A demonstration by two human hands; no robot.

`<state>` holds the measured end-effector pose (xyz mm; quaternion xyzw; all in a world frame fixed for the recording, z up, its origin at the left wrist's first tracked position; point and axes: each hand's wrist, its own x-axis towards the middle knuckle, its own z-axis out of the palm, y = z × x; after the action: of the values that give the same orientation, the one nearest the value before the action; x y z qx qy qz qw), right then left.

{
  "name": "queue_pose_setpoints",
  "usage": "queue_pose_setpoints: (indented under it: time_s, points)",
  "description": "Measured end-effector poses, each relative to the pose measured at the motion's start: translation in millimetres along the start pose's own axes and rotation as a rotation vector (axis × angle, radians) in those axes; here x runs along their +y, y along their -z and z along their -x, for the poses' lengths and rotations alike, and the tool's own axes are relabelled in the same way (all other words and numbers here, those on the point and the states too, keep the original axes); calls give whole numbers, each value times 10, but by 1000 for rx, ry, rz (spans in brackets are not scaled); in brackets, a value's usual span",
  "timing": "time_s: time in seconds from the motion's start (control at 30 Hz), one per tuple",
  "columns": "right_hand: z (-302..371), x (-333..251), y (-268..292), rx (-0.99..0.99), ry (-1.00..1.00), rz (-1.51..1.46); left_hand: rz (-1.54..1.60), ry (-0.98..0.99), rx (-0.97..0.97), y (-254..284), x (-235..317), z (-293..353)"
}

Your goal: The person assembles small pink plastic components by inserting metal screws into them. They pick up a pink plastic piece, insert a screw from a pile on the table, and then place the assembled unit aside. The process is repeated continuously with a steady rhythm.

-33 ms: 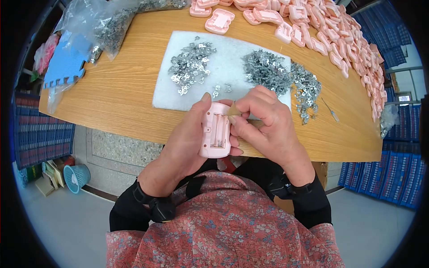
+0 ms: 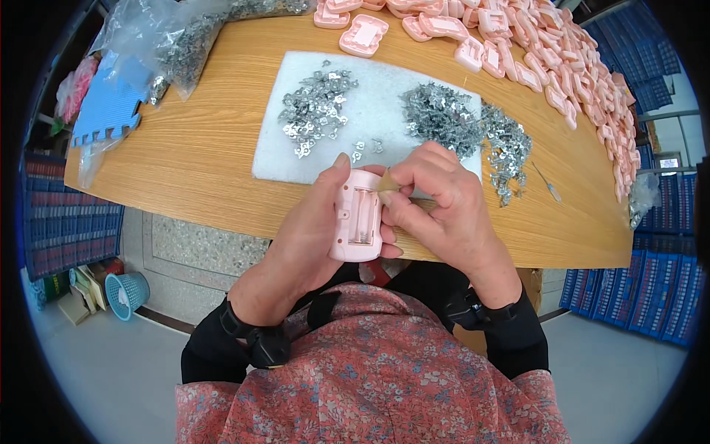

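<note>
My left hand [image 2: 307, 226] is wrapped round a pale pink plastic battery housing [image 2: 360, 254], its thumb along the left side and fingertips at the right. The open battery compartment faces up, with metal contacts at its ends. My right hand [image 2: 447, 198] is closed in a pinch at the housing's upper right corner. Something tan [image 2: 387, 183] shows at its fingertips; whether it is held or covers a finger I cannot tell. Just beyond, a white foam mat [image 2: 377, 81] carries loose metal contact pieces [image 2: 318, 111] at left and a denser heap of contact pieces [image 2: 442, 118] at right.
More contact pieces [image 2: 506, 152] spill onto the wooden table [image 2: 200, 148] beside a thin tool [image 2: 547, 183]. Many pink housings [image 2: 518, 37] cover the far right. Plastic bags [image 2: 166, 37] of metal parts and a blue foam tile [image 2: 111, 100] lie at left. A blue basket [image 2: 127, 294] stands on the floor.
</note>
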<state>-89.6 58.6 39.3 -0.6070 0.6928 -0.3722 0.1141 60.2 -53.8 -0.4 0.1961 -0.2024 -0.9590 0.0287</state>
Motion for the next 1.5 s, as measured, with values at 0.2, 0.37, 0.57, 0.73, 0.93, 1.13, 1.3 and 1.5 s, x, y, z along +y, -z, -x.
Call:
queue_pose_setpoints:
  time_s: [0.2,0.37,0.57,0.73,0.93,1.13,1.3,1.5]
  points:
    - [2,12,-9,9,-13,6,-21,5,5,-18,3,-29]
    - [9,-90,-7,10,108,336,-80,31,114,-98,-55,-98]
    - [106,-81,71,26,61,327,-67,29,46,-35,-54,-107]
    - [144,-100,42,82,-258,-25,-73,16,-7,-63,-50,-103]
    - [217,7,39,-71,-617,-874,-280,17,-44,-93,-67,-68]
    - [264,89,-1,-21,-631,-814,-829,-218,97,-161,-38,40]
    - [294,48,13,4,-616,-785,-946,-286,45,-178,-84,29]
    - [325,-4,17,28,-547,-738,-1150,-354,47,-200,-99,-14]
